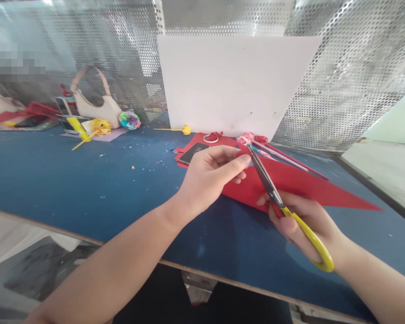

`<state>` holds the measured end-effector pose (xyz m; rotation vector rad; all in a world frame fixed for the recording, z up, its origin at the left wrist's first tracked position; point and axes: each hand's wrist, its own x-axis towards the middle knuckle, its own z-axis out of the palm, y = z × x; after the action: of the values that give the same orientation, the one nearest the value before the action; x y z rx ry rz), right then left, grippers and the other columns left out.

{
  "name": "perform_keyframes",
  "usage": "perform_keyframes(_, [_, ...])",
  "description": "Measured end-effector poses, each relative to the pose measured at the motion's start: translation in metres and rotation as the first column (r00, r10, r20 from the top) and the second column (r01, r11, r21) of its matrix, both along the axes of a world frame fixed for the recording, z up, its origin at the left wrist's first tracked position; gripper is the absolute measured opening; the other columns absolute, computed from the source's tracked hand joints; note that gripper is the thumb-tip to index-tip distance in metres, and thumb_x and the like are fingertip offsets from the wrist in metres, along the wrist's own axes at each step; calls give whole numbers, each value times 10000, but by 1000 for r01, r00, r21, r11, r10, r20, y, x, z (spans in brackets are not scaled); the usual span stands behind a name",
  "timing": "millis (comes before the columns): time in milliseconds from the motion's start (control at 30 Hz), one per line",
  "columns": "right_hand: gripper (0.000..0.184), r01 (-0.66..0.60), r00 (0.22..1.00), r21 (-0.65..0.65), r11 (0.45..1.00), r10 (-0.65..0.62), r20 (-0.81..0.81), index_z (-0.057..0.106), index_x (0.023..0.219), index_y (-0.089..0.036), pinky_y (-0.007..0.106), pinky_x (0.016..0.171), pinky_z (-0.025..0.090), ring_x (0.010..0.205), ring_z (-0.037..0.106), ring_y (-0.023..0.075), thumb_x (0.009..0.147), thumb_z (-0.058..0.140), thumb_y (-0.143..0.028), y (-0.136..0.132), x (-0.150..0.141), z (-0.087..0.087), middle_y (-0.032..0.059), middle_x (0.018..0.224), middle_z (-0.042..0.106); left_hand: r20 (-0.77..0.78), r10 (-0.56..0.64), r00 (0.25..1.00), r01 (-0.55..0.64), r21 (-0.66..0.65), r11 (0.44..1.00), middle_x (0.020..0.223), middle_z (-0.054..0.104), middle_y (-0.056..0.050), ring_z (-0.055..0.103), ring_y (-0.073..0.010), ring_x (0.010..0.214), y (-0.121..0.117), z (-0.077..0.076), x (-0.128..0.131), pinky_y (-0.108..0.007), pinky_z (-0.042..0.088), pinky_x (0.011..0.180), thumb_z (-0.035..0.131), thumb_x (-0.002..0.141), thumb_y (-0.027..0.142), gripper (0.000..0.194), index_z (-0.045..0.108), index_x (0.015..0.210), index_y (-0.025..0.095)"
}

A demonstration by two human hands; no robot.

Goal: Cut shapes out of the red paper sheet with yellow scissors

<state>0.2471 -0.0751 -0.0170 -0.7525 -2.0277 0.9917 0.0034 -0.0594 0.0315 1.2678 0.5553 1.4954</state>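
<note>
L hand [205,180] pinches red paper [302,180] at its edge, R hand [319,220] curled round yellow-handled scissors [273,192]; prob. cutting step, next snip needs paper taut.

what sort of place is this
Probably a craft workspace: yellow-handled scissors in the right hand, a red sheet beside them, and a multicolored ruffled ornament on the scrap-flecked blue tabletop. Whether it's a workshop or classroom, I can't tell.
</note>
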Motion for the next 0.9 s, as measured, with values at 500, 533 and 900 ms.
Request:
perform_keyframes(500, [438, 21, 1000, 17, 1000, -21, 20, 665, 1275, -222, 254, 481, 381, 583, 458, 128, 1021, 651, -579, -1, 6, -4, -5, 777, 557, -16, -1, 1000, 1, -15, 1000, 739, 746, 12, 642, -58, 598, 0, 0, -1, -180, 530, 589, 911, 809, 343, 212, 789, 825, 170])
perform_keyframes(533, [422, 26, 1000, 25, 999, -27, 14, 678, 1248, -215, 257, 489, 385, 592, 464, 131, 1013, 670, -565, -1, 4, -2, 2, 783, 569, -19, 4, 1000, -4, -13, 1000, 733, 744, 12, 643, -57, 597, 0, 0, -1, -176, 531, 589, 911, 808, 341, 210, 791, 817, 168])
perform_keyframes(900, [568, 176, 984, -47, 983, -176, -9, 731, 1060, -214, 268, 494, 314, 549, 400, 112, 874, 740, -751, -12, -11, 14, -31, 693, 511, -92, 71, 993, -68, 36, 997, 713, 747, 6, 653, -60, 607, -1, 3, -4, -177, 554, 614, 936, 774, 318, 207, 809, 828, 164])
